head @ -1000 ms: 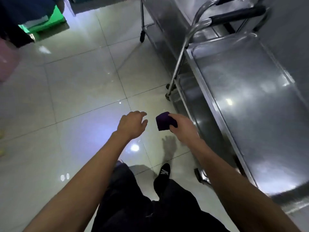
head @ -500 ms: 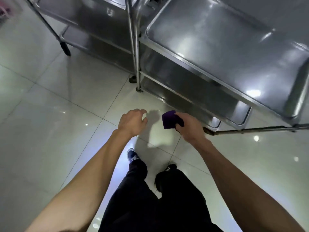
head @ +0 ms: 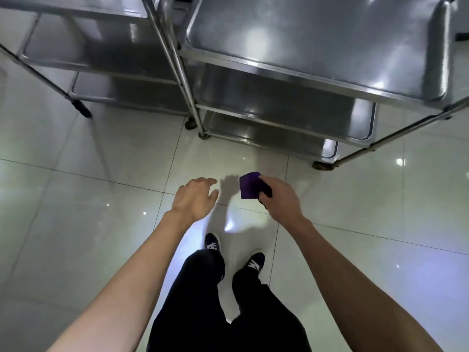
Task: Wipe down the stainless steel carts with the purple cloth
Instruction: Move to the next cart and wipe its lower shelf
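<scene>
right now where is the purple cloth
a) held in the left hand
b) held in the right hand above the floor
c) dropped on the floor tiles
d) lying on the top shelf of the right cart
b: the purple cloth is gripped in the right hand, out over the tiled floor and short of the carts, while the left hand is open and holds nothing.

We look down on a floor (head: 101,224) of large, glossy pale tiles, divided by thin dark grout lines (head: 289,171) running in a grid. Small bright points of overhead light (head: 399,162) reflect in the glaze, and soft grey shadows (head: 231,184) fall across the central tiles.
</scene>
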